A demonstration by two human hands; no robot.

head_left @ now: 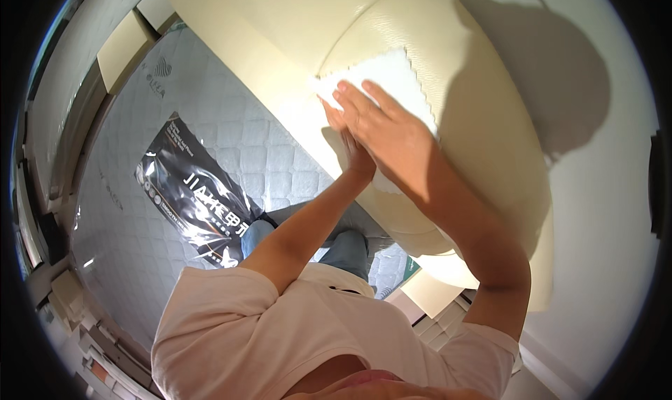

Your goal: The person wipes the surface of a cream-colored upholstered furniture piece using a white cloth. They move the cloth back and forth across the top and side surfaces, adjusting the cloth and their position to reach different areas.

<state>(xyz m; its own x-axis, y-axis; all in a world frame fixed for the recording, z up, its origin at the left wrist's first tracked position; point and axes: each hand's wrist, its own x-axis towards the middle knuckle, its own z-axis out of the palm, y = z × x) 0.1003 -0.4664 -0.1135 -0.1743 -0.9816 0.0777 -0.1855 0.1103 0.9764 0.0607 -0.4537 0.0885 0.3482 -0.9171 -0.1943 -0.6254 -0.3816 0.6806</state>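
A white cloth with zigzag-cut edges (391, 74) lies against a cream leather-like padded panel (294, 22) with a curved seam. My right hand (391, 124) rests nearly flat on the cloth, its fingers pointing towards the cloth's upper left part. Just left of it and partly beneath it is my left hand (350, 140), near the cloth's left edge. The right hand covers part of the left, so whether the left fingers grip the cloth cannot be told.
Below and left is a grey quilted mattress (262, 143) under clear plastic. On it lies a black glossy printed plastic bag (194, 195) beside my legs. A white wall (588, 232) stands right of the panel. Cream panels (123, 48) and boxes line the left side.
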